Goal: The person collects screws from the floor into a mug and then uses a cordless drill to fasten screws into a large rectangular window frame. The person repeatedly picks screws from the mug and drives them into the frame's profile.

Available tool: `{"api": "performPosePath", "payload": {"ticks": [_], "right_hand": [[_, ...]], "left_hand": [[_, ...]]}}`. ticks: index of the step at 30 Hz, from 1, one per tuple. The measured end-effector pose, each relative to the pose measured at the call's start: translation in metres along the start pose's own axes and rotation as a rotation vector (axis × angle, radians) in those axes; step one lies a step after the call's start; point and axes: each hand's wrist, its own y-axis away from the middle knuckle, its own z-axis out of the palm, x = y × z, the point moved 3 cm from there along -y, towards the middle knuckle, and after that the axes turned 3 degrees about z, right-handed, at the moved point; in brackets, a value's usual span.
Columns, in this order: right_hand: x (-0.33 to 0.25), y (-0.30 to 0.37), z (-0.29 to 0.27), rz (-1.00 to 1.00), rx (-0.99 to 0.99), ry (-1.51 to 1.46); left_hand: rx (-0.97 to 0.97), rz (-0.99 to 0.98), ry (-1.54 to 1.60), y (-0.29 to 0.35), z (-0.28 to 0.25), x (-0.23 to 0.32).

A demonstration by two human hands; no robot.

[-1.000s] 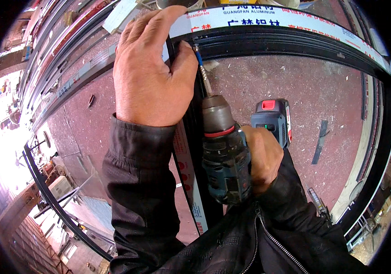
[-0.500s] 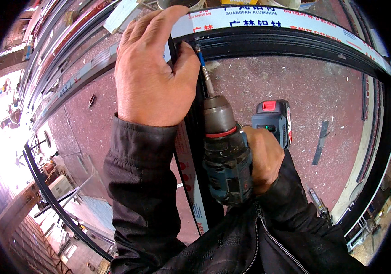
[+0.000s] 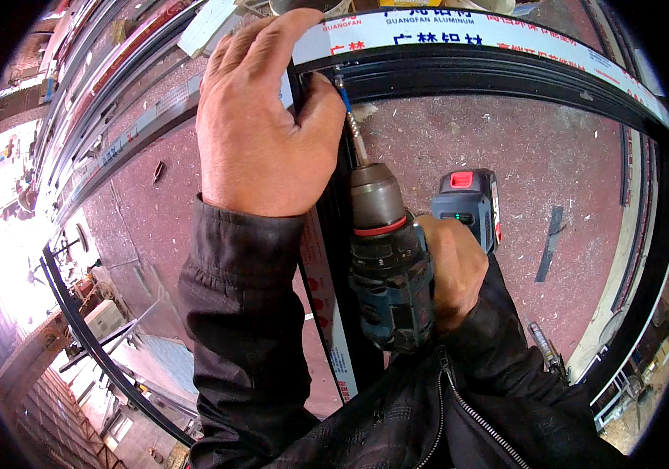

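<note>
My right hand is closed round the handle of a dark cordless drill. Its grey battery with a red latch sticks out beyond the hand. From the chuck a long bit with a blue section runs up to the inner corner of a black metal frame, where its tip meets the far bar. My left hand grips the frame at that corner, fingers over the outer side and thumb inside, close beside the bit. White printed protective film covers the far bar's outer face.
Long metal profiles lie in rows at the far left. On the reddish work surface are pale shavings and a dark strip. A slim metal tool lies at the lower right, near the frame's right bar.
The drill has shifted very slightly to the right, its tip still at the corner. My left hand keeps its place on the frame.
</note>
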Motion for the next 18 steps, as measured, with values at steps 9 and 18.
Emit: {"api": "performPosePath", "payload": {"ticks": [9, 18], "right_hand": [[0.0010, 0.0002, -0.0023, 0.014, 0.010, 0.015], [0.0017, -0.0001, -0.0015, -0.007, 0.015, 0.037]], "left_hand": [[-0.002, 0.008, 0.009, 0.0007, 0.0029, -0.0006], [-0.011, 0.001, -0.011, 0.0003, 0.0018, -0.0006]]}}
